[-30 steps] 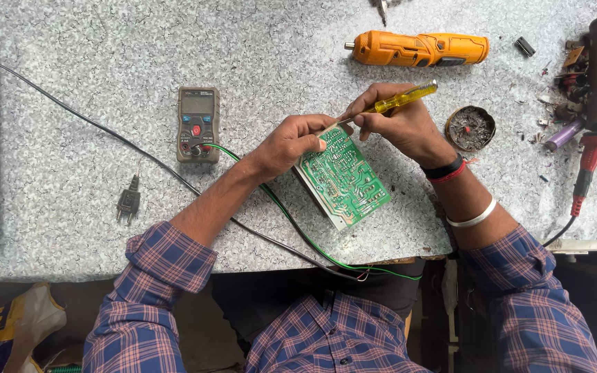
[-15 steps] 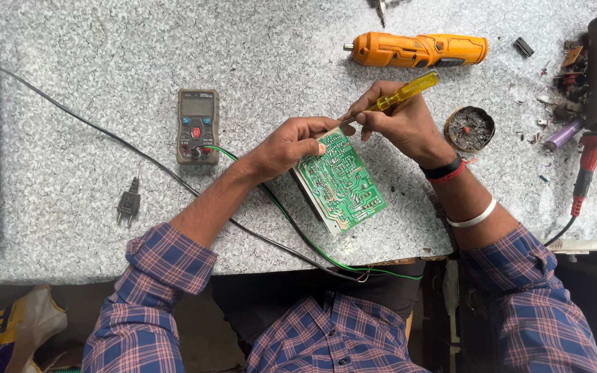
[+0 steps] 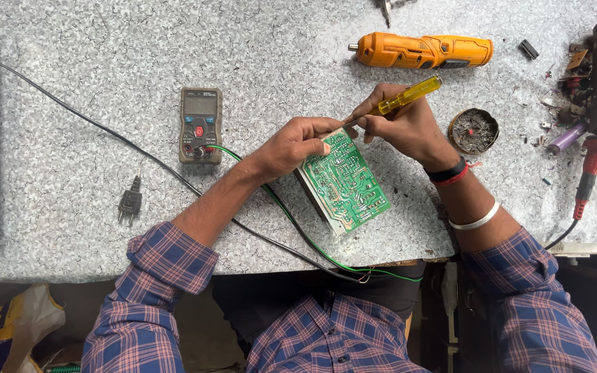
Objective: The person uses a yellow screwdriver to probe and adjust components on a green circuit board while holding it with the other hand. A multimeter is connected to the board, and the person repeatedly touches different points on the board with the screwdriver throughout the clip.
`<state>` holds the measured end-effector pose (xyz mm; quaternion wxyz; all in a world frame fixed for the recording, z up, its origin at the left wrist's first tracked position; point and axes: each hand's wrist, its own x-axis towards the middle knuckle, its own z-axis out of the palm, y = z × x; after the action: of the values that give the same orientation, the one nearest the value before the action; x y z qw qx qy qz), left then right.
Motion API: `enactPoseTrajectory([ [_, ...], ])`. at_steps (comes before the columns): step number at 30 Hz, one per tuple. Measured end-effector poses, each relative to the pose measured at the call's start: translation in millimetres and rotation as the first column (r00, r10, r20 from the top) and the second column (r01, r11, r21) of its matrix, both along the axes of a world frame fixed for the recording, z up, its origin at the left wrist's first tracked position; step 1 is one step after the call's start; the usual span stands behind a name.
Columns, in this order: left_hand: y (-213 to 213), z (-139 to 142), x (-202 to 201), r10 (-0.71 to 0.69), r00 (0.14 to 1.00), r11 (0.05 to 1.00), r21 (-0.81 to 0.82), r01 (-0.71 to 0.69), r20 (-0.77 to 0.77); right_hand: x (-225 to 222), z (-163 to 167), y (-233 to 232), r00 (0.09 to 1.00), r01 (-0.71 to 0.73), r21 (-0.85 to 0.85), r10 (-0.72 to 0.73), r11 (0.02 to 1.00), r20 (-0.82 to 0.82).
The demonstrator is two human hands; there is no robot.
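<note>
A green circuit board [image 3: 347, 183] lies solder side up near the front edge of the speckled grey worktop [image 3: 105, 62]. My left hand [image 3: 295, 144] grips the board's upper left corner. My right hand [image 3: 402, 124] holds a screwdriver with a clear yellow handle [image 3: 409, 95], its tip down at the board's top edge between the two hands. A black and red band and a silver bangle sit on my right wrist.
A grey multimeter [image 3: 200, 124] lies left of the board, with a green lead [image 3: 291, 221] running off the front edge. A black cable and plug [image 3: 130, 204] cross the left side. An orange electric screwdriver [image 3: 423, 50], round tin [image 3: 473, 130] and red-handled soldering iron [image 3: 589, 173] sit right.
The yellow screwdriver handle has tilted slightly upward and right. Both hands and the board stay in the same place.
</note>
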<state>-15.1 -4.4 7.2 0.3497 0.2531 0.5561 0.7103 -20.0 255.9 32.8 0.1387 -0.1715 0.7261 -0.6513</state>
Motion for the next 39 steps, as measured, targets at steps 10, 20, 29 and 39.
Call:
enactPoseTrajectory([
  [10,0.9,-4.4,-2.1,-0.007,1.0,0.998,0.063,0.007,-0.004,-1.0,2.1,-4.6,1.0,0.01,-0.017,-0.01,1.0,0.028],
  [20,0.6,1.0,0.2,0.003,1.0,1.0,0.024,-0.003,0.003,-0.3,4.4,-3.7,0.998,0.028,-0.035,-0.025,0.999,0.064],
  [29,0.8,-1.6,-0.2,0.028,1.0,0.999,-0.024,-0.028,0.002,-0.6,-2.5,-5.2,0.992,0.048,-0.032,-0.044,0.998,0.115],
  [39,-0.4,-2.3,-2.7,0.031,0.996,0.999,-0.031,-0.029,0.087,-2.3,1.5,-7.6,0.995,-0.013,-0.063,0.019,0.998,0.103],
])
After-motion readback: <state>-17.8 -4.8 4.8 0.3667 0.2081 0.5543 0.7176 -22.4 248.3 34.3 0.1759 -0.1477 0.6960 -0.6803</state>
